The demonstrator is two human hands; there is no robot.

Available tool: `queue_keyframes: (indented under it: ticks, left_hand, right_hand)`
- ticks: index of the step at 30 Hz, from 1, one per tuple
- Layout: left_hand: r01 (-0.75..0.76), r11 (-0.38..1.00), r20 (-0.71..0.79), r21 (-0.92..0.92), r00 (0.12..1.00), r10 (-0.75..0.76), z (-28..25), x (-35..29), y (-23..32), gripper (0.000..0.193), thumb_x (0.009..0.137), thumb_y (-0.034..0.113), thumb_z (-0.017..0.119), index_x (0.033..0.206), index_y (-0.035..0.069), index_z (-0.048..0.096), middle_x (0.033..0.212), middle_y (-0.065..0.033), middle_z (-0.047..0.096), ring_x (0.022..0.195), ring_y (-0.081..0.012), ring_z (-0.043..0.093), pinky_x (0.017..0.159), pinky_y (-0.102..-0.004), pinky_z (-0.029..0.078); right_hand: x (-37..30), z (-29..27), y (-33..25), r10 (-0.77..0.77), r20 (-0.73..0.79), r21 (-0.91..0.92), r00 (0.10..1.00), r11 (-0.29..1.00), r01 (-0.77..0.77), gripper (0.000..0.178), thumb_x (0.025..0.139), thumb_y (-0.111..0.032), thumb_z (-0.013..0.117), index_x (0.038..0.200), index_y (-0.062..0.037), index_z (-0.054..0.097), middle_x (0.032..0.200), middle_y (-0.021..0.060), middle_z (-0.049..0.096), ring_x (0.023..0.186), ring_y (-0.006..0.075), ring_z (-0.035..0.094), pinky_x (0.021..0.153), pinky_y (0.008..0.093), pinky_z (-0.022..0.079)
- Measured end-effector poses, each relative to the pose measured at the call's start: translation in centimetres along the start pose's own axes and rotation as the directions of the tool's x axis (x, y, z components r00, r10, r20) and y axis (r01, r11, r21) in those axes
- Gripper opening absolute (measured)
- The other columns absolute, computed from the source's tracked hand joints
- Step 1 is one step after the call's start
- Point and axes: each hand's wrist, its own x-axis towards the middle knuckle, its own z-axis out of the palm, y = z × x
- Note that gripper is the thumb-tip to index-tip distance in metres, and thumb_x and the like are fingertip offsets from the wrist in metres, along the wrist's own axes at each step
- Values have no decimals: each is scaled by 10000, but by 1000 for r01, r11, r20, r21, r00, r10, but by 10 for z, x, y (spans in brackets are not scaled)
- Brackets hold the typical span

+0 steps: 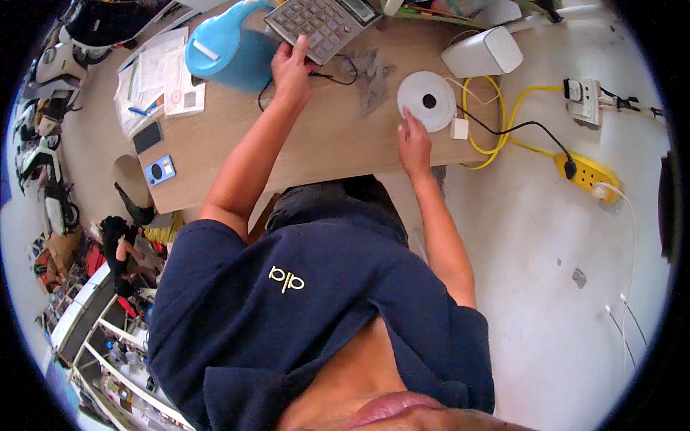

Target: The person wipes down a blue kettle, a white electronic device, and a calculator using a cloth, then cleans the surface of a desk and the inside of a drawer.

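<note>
My left hand (291, 77) is at the near left corner of a grey desk calculator (313, 27), its fingers closed on the edge. The calculator lies tilted at the far side of the wooden table (345, 144), partly over a black cord (334, 77). Just left of that hand stands a light blue plastic jug-like container (226, 50) with a white strip on it. At the table's right, my right hand (415, 147) has a finger stretched onto the near rim of a white round disc (413, 90) with a black centre. Its other fingers are bent.
Papers (162, 68), pens (147, 110) and two phones (159, 170) lie at the left. A white box-shaped device (489, 52), a small white cube (459, 128) and a yellow cable (496, 152) sit right. A yellow power strip (589, 177) lies beyond; a person (122, 244) is far left.
</note>
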Motion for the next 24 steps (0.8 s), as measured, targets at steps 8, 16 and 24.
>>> queue_keyframes:
  ticks: [8,16,24]
  left_hand:
    - [302,941,193,-151,943,-271,-57,-105,45,316,1024,258,523,1204,5,581,1158,-91,665,1031,-188,653,929,-376,532]
    - [429,882,280,-197,886,-369,-74,-148,61,342,1034,280,497,1210,0,585,1148,-88,671,1017,-173,663,903,-349,547]
    - [422,898,288,-123,882,-374,-99,-153,47,340,1032,299,505,1202,20,597,1097,-61,680,954,-157,667,856,-348,557]
  right_hand:
    - [84,41,-9,-322,167,-295,932,886,358,602,891,-190,656,1437,-66,435,1444,211,446,1335,370,414,1127,434,334]
    - [92,54,-17,-184,146,376,972,919,118,469,952,-254,577,1368,-52,495,1375,162,510,1249,304,483,1070,398,368]
    - [90,52,-17,171,365,729,915,558,-395,418,963,-308,546,1267,-22,566,1227,162,624,1092,270,600,969,392,459]
